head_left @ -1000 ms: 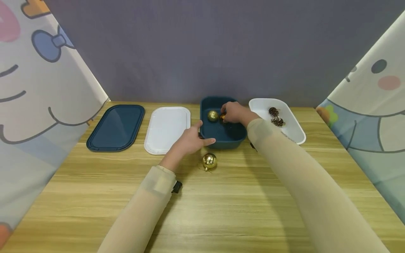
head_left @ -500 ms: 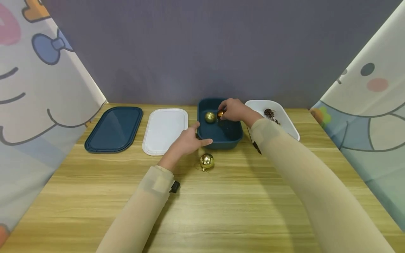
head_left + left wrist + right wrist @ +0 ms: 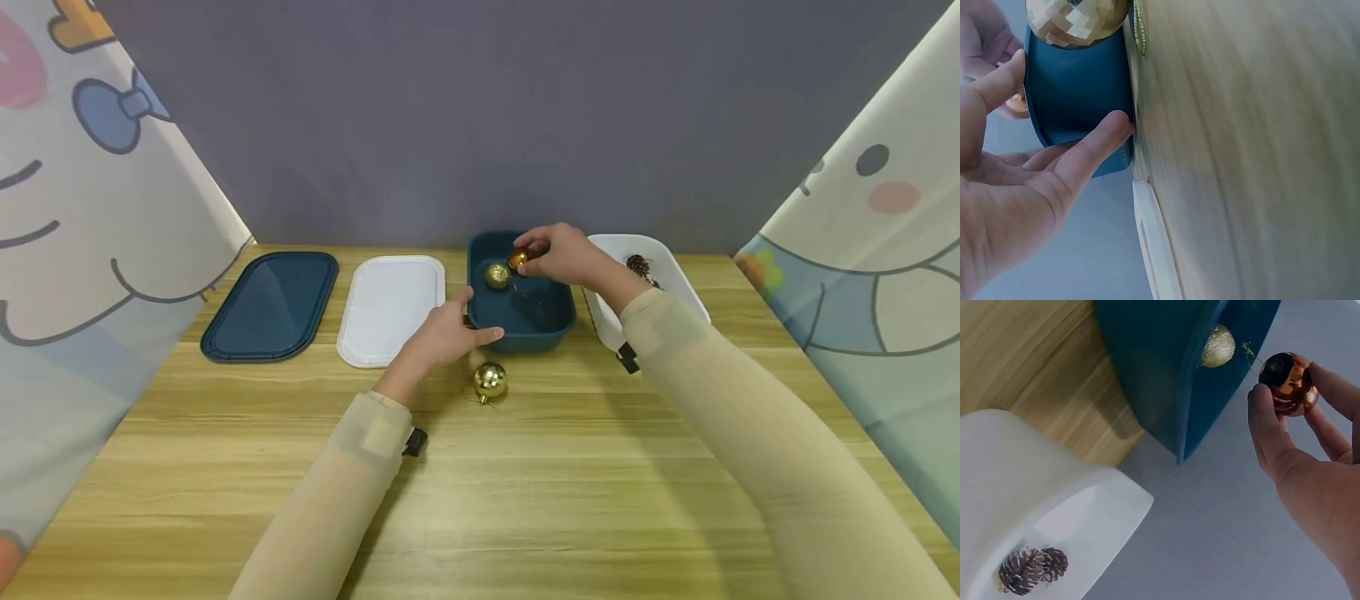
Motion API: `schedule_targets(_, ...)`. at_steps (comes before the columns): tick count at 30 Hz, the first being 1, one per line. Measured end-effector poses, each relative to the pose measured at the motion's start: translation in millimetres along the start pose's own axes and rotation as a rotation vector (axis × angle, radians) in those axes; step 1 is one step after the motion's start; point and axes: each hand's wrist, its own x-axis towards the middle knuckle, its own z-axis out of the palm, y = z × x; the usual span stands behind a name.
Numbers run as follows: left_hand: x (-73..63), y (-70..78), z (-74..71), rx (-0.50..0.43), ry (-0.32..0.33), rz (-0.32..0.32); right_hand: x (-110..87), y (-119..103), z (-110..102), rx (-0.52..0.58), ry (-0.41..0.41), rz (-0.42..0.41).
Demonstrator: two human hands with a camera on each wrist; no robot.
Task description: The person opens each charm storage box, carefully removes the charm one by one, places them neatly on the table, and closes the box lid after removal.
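Observation:
My right hand (image 3: 561, 253) holds a shiny copper Christmas ball (image 3: 1289, 384) between thumb and fingertips, raised over the dark blue bin (image 3: 528, 342). A thin string hangs from the ball. Inside the bin lies a gold glitter ball (image 3: 497, 276). With fairly straight fingers, my left hand (image 3: 444, 335) rests against the bin's near left corner; the left wrist view shows its thumb at the rim and a finger along the outer wall. A faceted gold ball (image 3: 491, 380) with a cord sits on the table in front of the bin.
To the right stands a white bin (image 3: 684, 292) with pine cones (image 3: 1025, 569) in it. A white lid (image 3: 392, 310) and a dark blue lid (image 3: 270, 307) lie flat on the left of the wooden table (image 3: 510, 500). A grey partition (image 3: 450, 125) rises behind.
My right hand has lifted the copper ball from the blue bin's floor up above it. My left hand stays against the bin. The view has shifted slightly.

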Motion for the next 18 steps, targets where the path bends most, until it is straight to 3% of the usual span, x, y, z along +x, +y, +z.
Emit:
schedule_targets(10, -0.8, 1.7, 2.9, 0.002, 0.003, 0.023, -27.4, -3.6, 7.5, 0.111, 0.058, -0.098)
schedule_targets(18, -0.9, 1.3, 1.5, 0.010, 0.000, 0.022, -65.5, -12.4, 6.2, 0.245, 0.138, -0.122)
